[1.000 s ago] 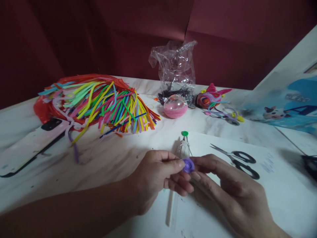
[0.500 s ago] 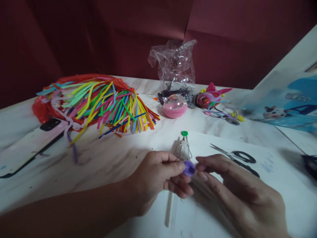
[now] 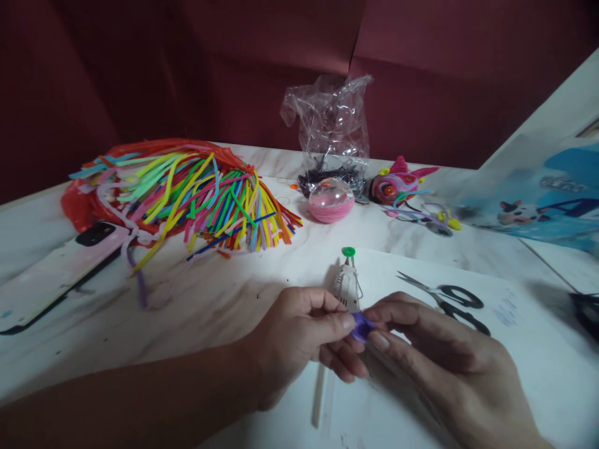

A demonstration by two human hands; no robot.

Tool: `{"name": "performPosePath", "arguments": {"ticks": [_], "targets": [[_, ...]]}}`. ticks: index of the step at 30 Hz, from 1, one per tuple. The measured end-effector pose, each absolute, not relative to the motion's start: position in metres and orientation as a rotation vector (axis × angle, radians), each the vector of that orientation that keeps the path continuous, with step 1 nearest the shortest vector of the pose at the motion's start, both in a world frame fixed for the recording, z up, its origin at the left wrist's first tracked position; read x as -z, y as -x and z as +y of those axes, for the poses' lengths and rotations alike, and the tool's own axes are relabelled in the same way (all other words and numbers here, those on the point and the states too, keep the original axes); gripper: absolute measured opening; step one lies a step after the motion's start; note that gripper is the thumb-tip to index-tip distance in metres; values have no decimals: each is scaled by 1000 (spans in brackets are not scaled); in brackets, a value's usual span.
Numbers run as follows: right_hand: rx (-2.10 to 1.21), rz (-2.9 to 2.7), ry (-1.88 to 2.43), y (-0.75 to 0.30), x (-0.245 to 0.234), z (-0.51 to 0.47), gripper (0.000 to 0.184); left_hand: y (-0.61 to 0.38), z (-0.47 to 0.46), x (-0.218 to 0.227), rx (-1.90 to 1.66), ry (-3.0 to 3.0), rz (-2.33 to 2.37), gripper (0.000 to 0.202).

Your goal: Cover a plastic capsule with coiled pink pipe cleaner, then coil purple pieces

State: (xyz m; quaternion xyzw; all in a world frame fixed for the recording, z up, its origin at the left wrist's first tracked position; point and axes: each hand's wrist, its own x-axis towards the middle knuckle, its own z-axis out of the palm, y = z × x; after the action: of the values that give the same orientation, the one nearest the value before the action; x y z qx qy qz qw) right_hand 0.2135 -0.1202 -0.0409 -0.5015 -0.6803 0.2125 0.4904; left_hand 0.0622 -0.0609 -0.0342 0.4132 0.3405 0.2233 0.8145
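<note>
Between my hands is a small purple coil (image 3: 362,328), apparently wound pipe cleaner. My left hand (image 3: 311,337) pinches its left edge between thumb and forefinger, the other fingers curled below. At its right edge, my right hand (image 3: 440,362) closes thumb and fingertips on it. Just behind the hands stands a white tool that looks like a hot glue gun (image 3: 347,284), partly hidden, with a green disc (image 3: 349,252) at its far tip. A pale stick (image 3: 318,396) shows beneath my left hand.
Bundled pipe cleaners (image 3: 234,206) and a phone (image 3: 60,274) lie left. A pink-and-clear capsule (image 3: 331,202), plastic bag (image 3: 334,118) and colourful pipe-cleaner figure (image 3: 395,186) are at the back. Black-handled scissors (image 3: 461,298) rest on white paper (image 3: 528,368) at right.
My right hand has moved slightly left, and its fingertips have closed on the purple coil. The coil has shifted a little down and right and tilted. My left hand keeps its pinch.
</note>
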Motion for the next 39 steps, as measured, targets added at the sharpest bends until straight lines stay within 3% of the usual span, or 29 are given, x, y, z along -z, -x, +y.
{"name": "performPosePath", "arguments": {"ticks": [39], "targets": [[-625, -1494, 1233, -209, 51, -123, 15, -63, -57, 35, -510, -981, 724, 10]]}}
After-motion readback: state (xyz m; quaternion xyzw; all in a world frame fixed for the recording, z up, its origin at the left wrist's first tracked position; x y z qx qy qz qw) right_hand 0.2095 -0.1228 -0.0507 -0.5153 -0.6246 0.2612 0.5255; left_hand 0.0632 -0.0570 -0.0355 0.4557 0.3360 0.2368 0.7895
